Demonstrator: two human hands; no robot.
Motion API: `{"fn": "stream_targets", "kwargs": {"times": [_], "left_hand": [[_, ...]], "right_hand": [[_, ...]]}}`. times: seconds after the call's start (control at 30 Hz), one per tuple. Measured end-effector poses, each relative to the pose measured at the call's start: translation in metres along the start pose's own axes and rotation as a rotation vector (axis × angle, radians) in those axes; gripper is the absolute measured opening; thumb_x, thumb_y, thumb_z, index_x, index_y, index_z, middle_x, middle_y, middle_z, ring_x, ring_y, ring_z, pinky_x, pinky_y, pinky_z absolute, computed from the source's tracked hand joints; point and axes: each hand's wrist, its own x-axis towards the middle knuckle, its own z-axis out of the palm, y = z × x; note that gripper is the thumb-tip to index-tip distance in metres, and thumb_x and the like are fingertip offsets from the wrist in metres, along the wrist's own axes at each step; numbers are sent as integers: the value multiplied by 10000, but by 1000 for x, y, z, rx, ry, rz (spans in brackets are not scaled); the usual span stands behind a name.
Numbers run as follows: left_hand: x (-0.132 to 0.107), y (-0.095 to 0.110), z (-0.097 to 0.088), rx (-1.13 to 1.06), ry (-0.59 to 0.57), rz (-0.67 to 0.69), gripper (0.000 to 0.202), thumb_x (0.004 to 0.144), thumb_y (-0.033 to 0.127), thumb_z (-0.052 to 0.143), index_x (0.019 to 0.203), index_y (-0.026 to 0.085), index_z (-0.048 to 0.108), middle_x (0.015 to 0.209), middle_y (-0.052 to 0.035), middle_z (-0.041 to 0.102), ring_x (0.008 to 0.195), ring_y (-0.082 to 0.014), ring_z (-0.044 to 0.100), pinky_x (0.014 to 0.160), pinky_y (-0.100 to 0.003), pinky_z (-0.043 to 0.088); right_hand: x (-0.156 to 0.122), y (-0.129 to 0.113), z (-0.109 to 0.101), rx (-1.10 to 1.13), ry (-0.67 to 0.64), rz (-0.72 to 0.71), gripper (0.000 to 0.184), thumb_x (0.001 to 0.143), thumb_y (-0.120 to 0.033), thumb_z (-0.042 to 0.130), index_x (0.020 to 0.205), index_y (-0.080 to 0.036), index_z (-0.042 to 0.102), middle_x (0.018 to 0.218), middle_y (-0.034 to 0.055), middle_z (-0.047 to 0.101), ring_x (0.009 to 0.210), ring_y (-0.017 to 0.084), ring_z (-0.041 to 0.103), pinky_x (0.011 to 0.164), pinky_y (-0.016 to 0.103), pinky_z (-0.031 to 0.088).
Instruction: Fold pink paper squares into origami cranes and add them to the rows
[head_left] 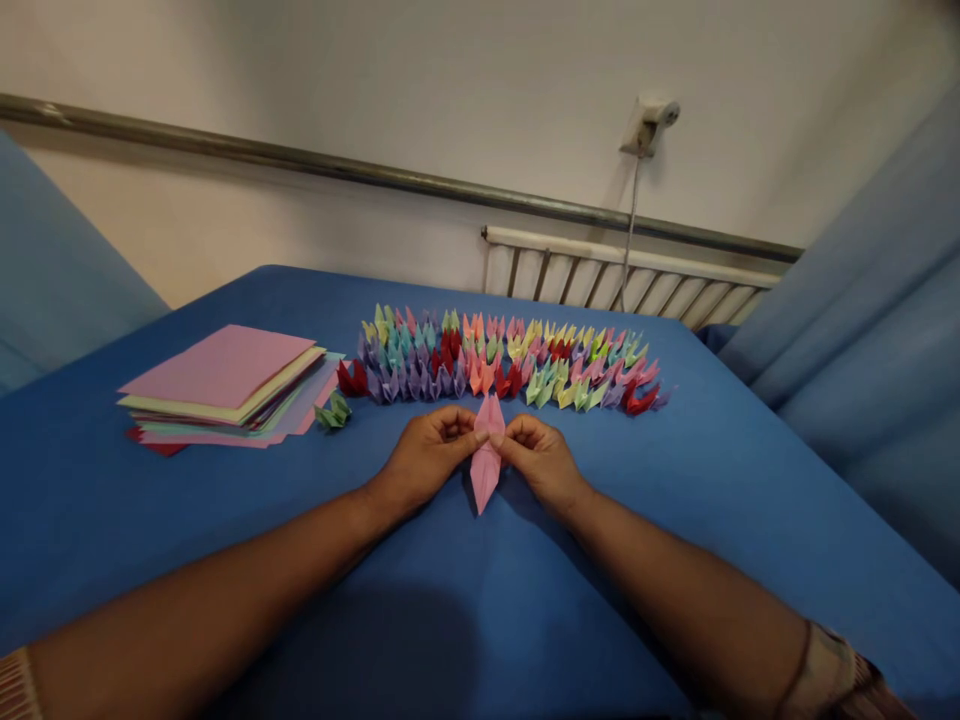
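Note:
A pink folded paper piece (486, 480), long and diamond-shaped with a split upper end, is held upright over the middle of the blue-covered table (315, 560). My left hand (431, 450) pinches its left edge between thumb and curled fingers. On the opposite edge, my right hand (544, 460) grips it the same way, the two thumbs nearly meeting at its centre. Just beyond my hands stand rows of small folded paper cranes (420, 382) in many colours. A lone green crane (333, 411) sits left of them, near the paper stack.
To the left lies a stack of coloured square paper (221, 368), pink on top. Behind the table are a wall with a metal rail (360, 170), a radiator (600, 270) and a wall fitting with a cord (646, 125). Blue curtains (877, 260) hang at both sides.

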Motion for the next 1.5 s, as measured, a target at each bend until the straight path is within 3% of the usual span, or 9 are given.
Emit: {"fn": "stream_targets", "kwargs": {"times": [0.33, 0.57, 0.8, 1.03, 1.3, 1.5], "left_hand": [[-3, 8, 2, -1, -80, -40, 305, 748, 449, 701, 717, 156, 624, 659, 17, 593, 601, -113, 526, 595, -244, 444], [-3, 6, 0, -12, -72, -58, 355, 821, 480, 621, 700, 147, 607, 620, 15, 549, 575, -112, 493, 559, -236, 417], [-3, 6, 0, 32, -103, -33, 349, 735, 481, 715, 691, 154, 600, 641, 28, 549, 593, -104, 482, 566, -223, 405], [-4, 5, 0, 15, -104, -57, 371, 747, 498, 702, 649, 159, 587, 600, 31, 540, 561, -106, 476, 558, -235, 398], [-3, 6, 0, -30, -140, -61, 308, 736, 447, 710, 711, 154, 617, 651, 33, 561, 596, -99, 480, 586, -227, 387], [-2, 5, -1, 43, -98, -44, 295, 725, 440, 705, 698, 156, 630, 641, 16, 583, 593, -114, 502, 575, -239, 411]], "right_hand": [[-3, -6, -2, -53, -27, -29, 387, 733, -550, 705, 601, -207, 586, 545, -42, 544, 534, 109, 471, 568, 260, 390], [-5, -5, -3, -137, -39, -86, 366, 779, -512, 671, 614, -200, 573, 556, -41, 527, 551, 111, 456, 578, 264, 371], [-4, -7, -3, -141, -2, -102, 361, 764, -512, 676, 602, -206, 572, 544, -43, 528, 544, 111, 458, 563, 253, 379], [-4, -6, -2, -135, -55, -70, 395, 805, -533, 646, 599, -204, 577, 538, -32, 557, 521, 116, 489, 553, 257, 400], [-2, -3, -4, -132, 21, -106, 400, 827, -514, 628, 591, -196, 575, 542, -33, 544, 532, 112, 478, 567, 257, 387], [0, 0, -5, -85, 11, -82, 407, 831, -527, 618, 603, -192, 575, 538, -33, 544, 522, 108, 480, 555, 255, 384]]}}
